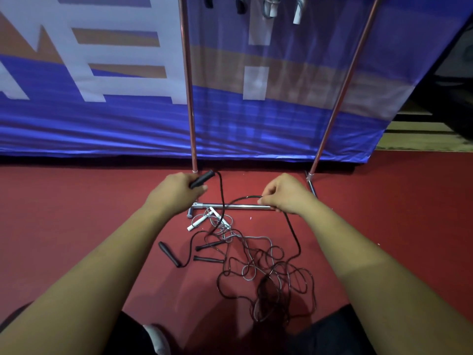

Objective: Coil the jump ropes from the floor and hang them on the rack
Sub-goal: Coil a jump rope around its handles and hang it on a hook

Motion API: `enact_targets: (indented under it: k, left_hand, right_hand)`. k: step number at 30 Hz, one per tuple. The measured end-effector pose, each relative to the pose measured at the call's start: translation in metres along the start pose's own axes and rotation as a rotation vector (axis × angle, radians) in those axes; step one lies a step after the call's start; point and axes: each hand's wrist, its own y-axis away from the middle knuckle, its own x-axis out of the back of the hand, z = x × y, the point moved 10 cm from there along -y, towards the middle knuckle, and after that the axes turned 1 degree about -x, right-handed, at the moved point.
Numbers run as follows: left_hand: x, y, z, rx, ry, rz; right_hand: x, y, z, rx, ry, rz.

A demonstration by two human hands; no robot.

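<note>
My left hand [176, 192] grips a black jump rope handle [202, 179] just above the floor, near the rack's left pole [188, 83]. Its black cord [222, 201] drops to the floor pile, and another stretch arcs up to my right hand [282, 194], which pinches the cord [245, 197] between thumb and fingers. Below my hands lies a tangle of black and grey ropes [258, 262] with black handles [169, 253] and white handles [202, 221]. At the top edge, several coiled ropes [298, 11] hang on the rack.
The rack's chrome base bar [235, 206] lies across the red floor between my hands, and its right pole [345, 83] slants up. A blue banner [102, 119] stands behind the rack. My knees [143, 336] frame the bottom edge.
</note>
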Motion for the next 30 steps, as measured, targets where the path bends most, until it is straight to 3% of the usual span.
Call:
enact_targets:
  k: [3, 6, 9, 14, 16, 20, 23, 25, 28, 30]
  left_hand:
    - [0.004, 0.001, -0.006, 0.087, 0.38, 0.04]
    - [-0.021, 0.011, 0.016, 0.08, 0.708, -0.126]
    - [-0.036, 0.018, 0.044, -0.032, 0.751, -0.2]
    - [-0.036, 0.019, 0.06, -0.105, 0.575, -0.245]
    - [-0.024, 0.015, 0.053, -0.057, 0.655, -0.151]
    - [0.018, 0.005, 0.022, 0.112, 1.156, 0.138]
    - [0.038, 0.0, -0.014, 0.173, 1.015, 0.233]
    - [0.035, 0.001, -0.034, 0.26, 0.833, 0.245]
    - [0.032, 0.003, -0.041, 0.311, 0.739, 0.321]
    - [0.022, -0.001, -0.022, 0.234, 0.752, 0.24]
  right_hand:
    - [0.001, 0.001, 0.01, -0.02, 0.056, 0.005]
    - [-0.009, 0.005, -0.002, 0.045, -0.036, -0.048]
    - [-0.015, 0.013, -0.032, 0.157, -0.196, -0.078]
    - [-0.006, 0.019, -0.049, 0.231, -0.337, -0.061]
    - [-0.011, 0.017, -0.044, 0.22, -0.295, -0.131]
    - [-0.027, 0.009, 0.002, 0.099, -0.021, -0.329]
    - [-0.027, 0.005, 0.058, -0.073, 0.08, -0.408]
    - [-0.013, 0.0, 0.072, -0.12, 0.034, -0.319]
    - [0.0, -0.002, 0.052, -0.067, -0.08, -0.213]
    - [-0.011, 0.002, 0.028, -0.019, -0.163, -0.257]
